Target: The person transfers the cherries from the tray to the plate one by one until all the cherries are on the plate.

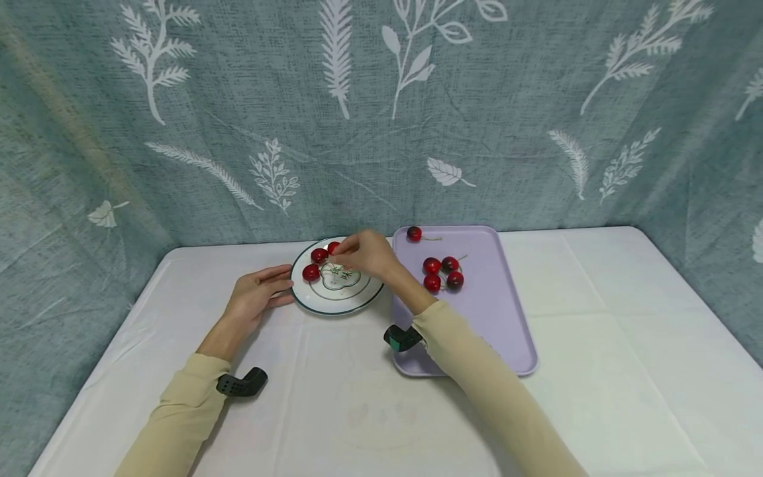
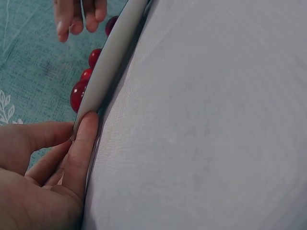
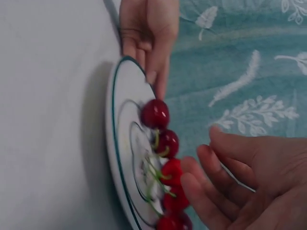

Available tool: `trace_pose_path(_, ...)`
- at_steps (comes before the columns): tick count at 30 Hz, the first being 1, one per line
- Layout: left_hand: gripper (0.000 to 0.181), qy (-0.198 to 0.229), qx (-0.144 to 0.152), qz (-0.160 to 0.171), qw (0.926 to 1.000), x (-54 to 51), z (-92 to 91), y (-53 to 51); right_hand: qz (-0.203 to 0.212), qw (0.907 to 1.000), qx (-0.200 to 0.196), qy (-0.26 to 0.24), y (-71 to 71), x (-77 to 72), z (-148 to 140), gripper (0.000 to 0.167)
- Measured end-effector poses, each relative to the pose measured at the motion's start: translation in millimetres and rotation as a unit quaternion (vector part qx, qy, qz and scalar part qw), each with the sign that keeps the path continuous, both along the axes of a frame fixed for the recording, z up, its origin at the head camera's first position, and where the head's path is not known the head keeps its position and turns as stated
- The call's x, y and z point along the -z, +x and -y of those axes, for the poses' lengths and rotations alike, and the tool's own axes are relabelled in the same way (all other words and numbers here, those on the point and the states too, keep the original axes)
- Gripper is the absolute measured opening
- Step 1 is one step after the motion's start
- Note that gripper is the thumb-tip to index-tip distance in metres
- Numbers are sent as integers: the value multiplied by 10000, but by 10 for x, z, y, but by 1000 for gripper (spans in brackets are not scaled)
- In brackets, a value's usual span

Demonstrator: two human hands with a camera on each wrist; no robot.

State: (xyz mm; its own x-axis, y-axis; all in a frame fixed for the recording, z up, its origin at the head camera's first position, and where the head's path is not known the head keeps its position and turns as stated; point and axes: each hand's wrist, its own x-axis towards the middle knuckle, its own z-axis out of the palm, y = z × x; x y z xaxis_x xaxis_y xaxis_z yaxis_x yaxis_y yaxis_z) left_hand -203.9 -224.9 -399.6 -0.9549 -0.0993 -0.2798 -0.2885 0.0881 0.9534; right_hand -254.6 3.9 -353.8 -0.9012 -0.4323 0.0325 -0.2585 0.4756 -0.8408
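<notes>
no legible words, no readable labels, brands or numbers

Teal curtain (image 1: 369,165) (leaf-printed), creased; white tablecloth (image 1: 596,377)

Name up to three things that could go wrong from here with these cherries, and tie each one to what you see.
1. The right hand is close over the cherries on the plate; a brush could roll one off.
2. Those cherries' stems lie close together, so moving one may drag another.
3. The left hand touches the rim of the plate; a push there might tilt or slide it.
</notes>
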Motion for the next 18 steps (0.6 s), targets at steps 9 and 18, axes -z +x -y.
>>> trace_pose_path(9, 52, 43, 11, -18, 10000, 16, -3, 16, 332, 9993, -65, 168, -197, -58, -315, 24)
trace_pose_path(18, 52, -95, -36, 27, 9999, -16, -11, 7, 866, 9959, -165, -184, -459, -213, -770, 31)
